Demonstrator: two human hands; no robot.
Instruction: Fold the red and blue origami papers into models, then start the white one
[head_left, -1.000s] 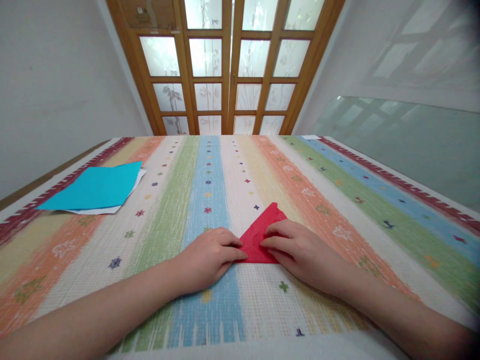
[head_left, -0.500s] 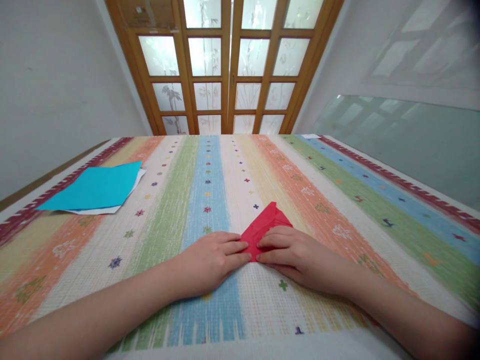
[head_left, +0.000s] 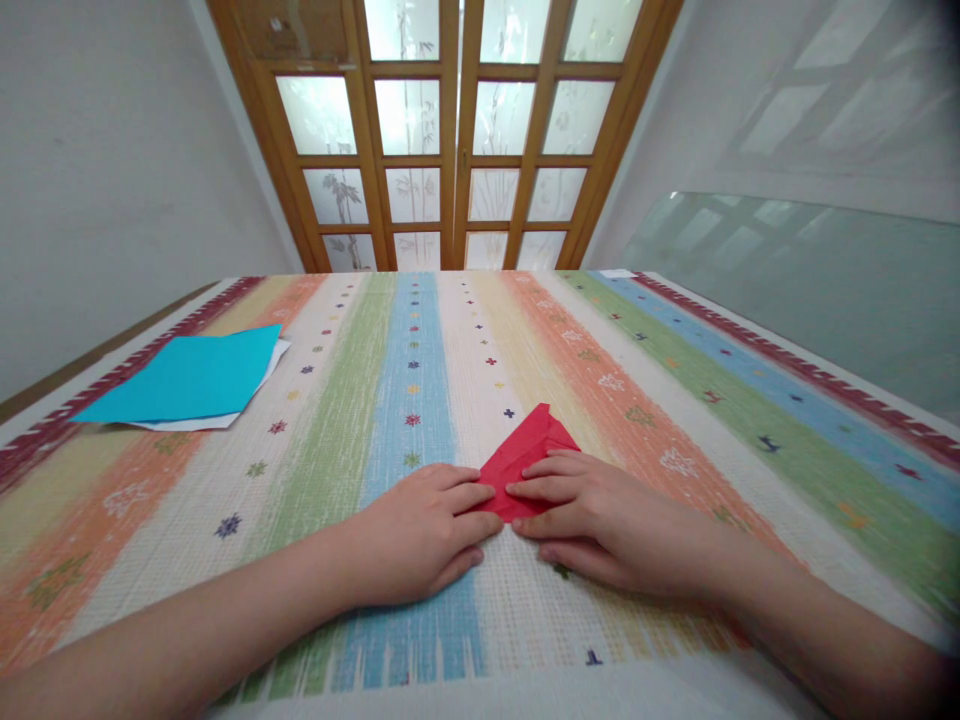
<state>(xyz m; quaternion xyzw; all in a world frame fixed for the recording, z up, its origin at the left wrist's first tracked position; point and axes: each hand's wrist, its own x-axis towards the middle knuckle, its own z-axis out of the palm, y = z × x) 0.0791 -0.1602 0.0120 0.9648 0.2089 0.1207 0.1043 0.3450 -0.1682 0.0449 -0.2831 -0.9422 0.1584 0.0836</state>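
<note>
A: Layout, biggest first: striped tablecloth (head_left: 675, 400) covers the whole table. Far left, a blue sheet (head_left: 187, 375) lies on top of a white sheet (head_left: 225, 420), well apart from the hands. Near centre, the red paper (head_left: 525, 455), folded to a triangle, tip pointing far.

B: Hands?

A: Both flat on the near edge of the red paper. Left hand (head_left: 420, 525) palm down, fingers stretched out and close together, tips touching the paper's near-left corner. Right hand (head_left: 600, 515) same posture, fingers (head_left: 536, 490) extended, lying over the near-right part. Fingertips of the two hands nearly meet.

B: Gripping anything?

A: No. Neither hand is closed round the paper; it's pinned to the cloth under flat fingers, nothing lifted.

B: How to do this crease well?

A: My read: keep one hand as the anchor so the layers can't slip on the woven cloth, check that the edges line up first, then run the other hand's fingertips outward along the fold with firm, even pressure. The cloth is soft, so press harder than on bare wood.
</note>
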